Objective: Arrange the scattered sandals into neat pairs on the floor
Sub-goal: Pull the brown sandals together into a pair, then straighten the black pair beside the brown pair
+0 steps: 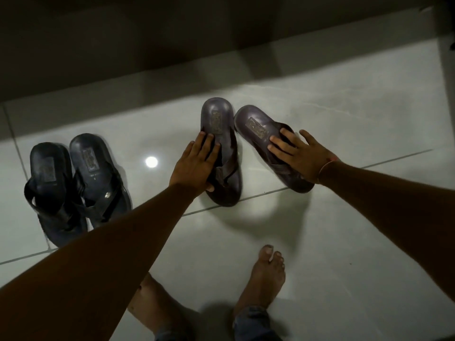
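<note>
Plainly light and stiff-soled, the two brown sandals [222, 153] lie on the glossy floor [344, 230], left hand [194, 166] and right hand [299, 156] pressing flat, fingers spread, best slid by their straps.

No text can be read. Each of the four sandals bears a rectangular heel label: the two black ones at 9 o'clock [50, 169] [89, 159], and the two brown ones near centre, one toward 12 o'clock [217, 123], one toward 1 o'clock [257, 129]. Their markings are blurred. The inner black sandal [98, 175] has a tiny line of print below its label, too small to make out.
</note>
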